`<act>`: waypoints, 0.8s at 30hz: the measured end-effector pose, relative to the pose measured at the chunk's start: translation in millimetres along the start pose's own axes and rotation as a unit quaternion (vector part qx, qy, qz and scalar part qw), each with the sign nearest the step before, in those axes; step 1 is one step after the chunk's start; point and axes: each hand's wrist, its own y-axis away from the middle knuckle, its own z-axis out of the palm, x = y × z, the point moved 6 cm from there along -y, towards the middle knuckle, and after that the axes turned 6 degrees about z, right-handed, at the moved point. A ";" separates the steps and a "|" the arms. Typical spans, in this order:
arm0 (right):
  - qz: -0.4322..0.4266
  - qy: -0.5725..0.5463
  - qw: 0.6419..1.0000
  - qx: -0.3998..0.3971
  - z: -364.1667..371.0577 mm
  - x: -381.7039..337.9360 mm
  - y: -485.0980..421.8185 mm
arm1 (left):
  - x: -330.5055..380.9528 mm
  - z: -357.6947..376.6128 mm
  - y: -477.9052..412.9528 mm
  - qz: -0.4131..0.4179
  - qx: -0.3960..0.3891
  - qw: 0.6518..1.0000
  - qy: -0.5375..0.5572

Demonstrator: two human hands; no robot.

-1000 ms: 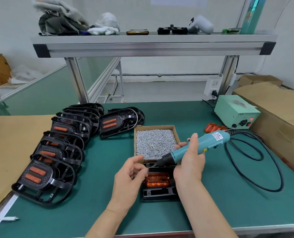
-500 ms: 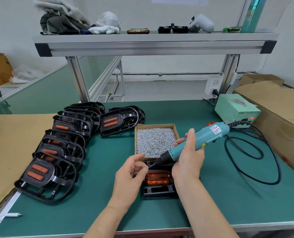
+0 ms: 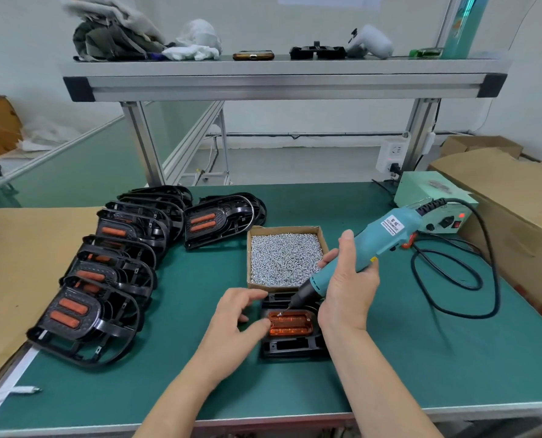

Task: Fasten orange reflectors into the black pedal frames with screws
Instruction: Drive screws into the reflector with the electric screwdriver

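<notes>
Green bench [image 3: 168,390] under a metal shelf [image 3: 279,80], seen from above my hands. At far left, a cardboard sheet [image 3: 16,263] covers the bench end. Beside it, black pedals [image 3: 105,279] lean in overlapping rows with orange reflectors seated in them; I judge these finished.

Next comes a full screw box [image 3: 283,259], just behind the frame [image 3: 291,350] I am working on. The frame lies flat, near the bench's front edge. My left hand [image 3: 231,333] rests beside it, fingers loosely curled and holding nothing I can see. Its thumb tip touches the left end of the reflector [image 3: 290,325], which sits in the frame's middle.

My right hand [image 3: 348,292] is wrapped round the tilted driver [image 3: 374,248], whose tip is down at the reflector's far left corner. Whether a screw sits under the bit is too small to tell. I judge this corner is the step in hand, and the right corner may remain.

Bare mat lies right of the frame, then a looped cable [image 3: 472,316] runs to the power box [image 3: 437,200]. Cartons [image 3: 516,216] wall the right edge.
</notes>
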 end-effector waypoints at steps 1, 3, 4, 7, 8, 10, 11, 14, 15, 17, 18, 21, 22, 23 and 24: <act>-0.006 -0.002 1.000 -0.006 1.2 -1.2 1.1 | 1.2 2.1 1.5 0.008 -0.033 0.999 -0.026; -0.017 0.003 1.000 -0.019 5.0 -2.8 3.5 | 3.1 5.6 4.6 0.020 -0.067 0.995 -0.068; -0.022 0.006 0.999 -0.025 7.0 -3.2 4.6 | 3.2 6.5 5.0 0.025 -0.067 0.994 -0.085; -0.034 0.011 0.998 -0.043 9.8 -4.1 7.3 | 4.3 8.3 4.1 0.034 -0.051 0.991 -0.115; -0.037 0.011 0.998 -0.048 10.1 -4.4 8.0 | 4.4 9.0 3.9 0.033 -0.048 0.992 -0.115; -0.044 0.011 0.997 -0.057 11.0 -4.2 9.7 | 4.2 10.1 3.8 0.026 -0.046 0.993 -0.110; -0.047 0.012 0.997 -0.063 12.0 -3.7 10.8 | 3.6 10.4 4.0 0.025 -0.046 0.993 -0.109; -0.056 0.019 0.995 -0.081 17.3 -1.4 14.4 | 2.2 10.1 4.7 0.023 -0.043 0.993 -0.111; -0.062 0.024 0.994 -0.086 18.6 -1.3 15.7 | 1.7 10.0 4.6 0.022 -0.042 0.993 -0.110; -0.074 0.033 0.992 -0.094 21.4 -1.8 18.0 | 1.2 10.4 4.3 0.022 -0.042 0.993 -0.107; -0.079 0.036 0.991 -0.097 22.6 -2.1 18.9 | 1.1 10.5 4.2 0.022 -0.041 0.993 -0.105; -0.085 0.053 0.989 -0.107 26.5 -2.9 21.3 | 1.0 10.4 3.8 0.024 -0.037 0.994 -0.100; -0.086 0.059 0.988 -0.111 27.8 -2.9 21.9 | 0.8 10.0 3.9 0.025 -0.037 0.994 -0.100; -0.085 0.062 0.988 -0.114 28.5 -2.9 22.4 | 0.7 9.9 4.0 0.027 -0.037 0.994 -0.101; -0.082 0.061 0.988 -0.117 29.1 -3.0 22.6 | 0.7 9.8 4.0 0.028 -0.037 0.994 -0.102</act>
